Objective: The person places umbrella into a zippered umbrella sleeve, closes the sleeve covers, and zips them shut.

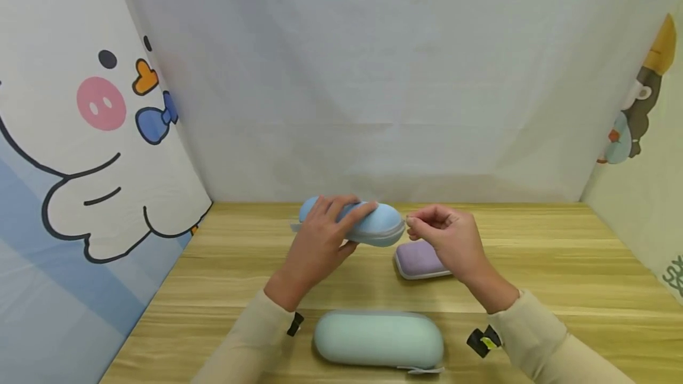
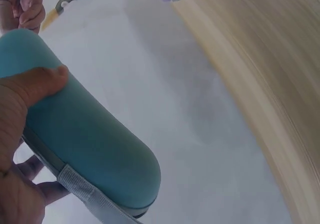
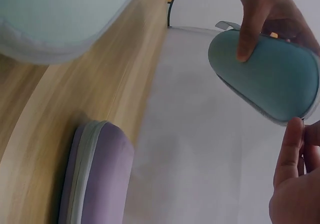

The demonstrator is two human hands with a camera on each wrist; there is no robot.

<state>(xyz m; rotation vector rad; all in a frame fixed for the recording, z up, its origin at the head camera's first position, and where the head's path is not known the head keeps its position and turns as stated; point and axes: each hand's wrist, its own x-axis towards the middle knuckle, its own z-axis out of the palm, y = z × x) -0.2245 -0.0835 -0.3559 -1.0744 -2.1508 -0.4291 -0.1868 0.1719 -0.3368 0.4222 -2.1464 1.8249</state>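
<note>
My left hand point(image 1: 321, 239) grips a light blue zippered glasses case point(image 1: 381, 218) in the air above the table, fingers over its top and thumb on the near side. In the left wrist view the case point(image 2: 95, 129) looks teal, and a grey strap point(image 2: 92, 191) sticks out from one end. At the other end, my right hand point(image 1: 450, 239) pinches what seems to be the zipper pull; the fingertips mostly hide it. A purple zippered case point(image 1: 421, 261) lies on the table below the right hand, partly covered by it. Nearer me lies a pale green glasses case point(image 1: 379, 339).
Everything lies on a wood-grain table point(image 1: 240, 289). Behind it hangs a white cloth point(image 1: 373, 76), with a printed cartoon panel point(image 1: 101, 99) at the left and another printed panel point(image 1: 640, 194) at the right. Dark wrist straps point(image 1: 482, 341) show beside the sleeves.
</note>
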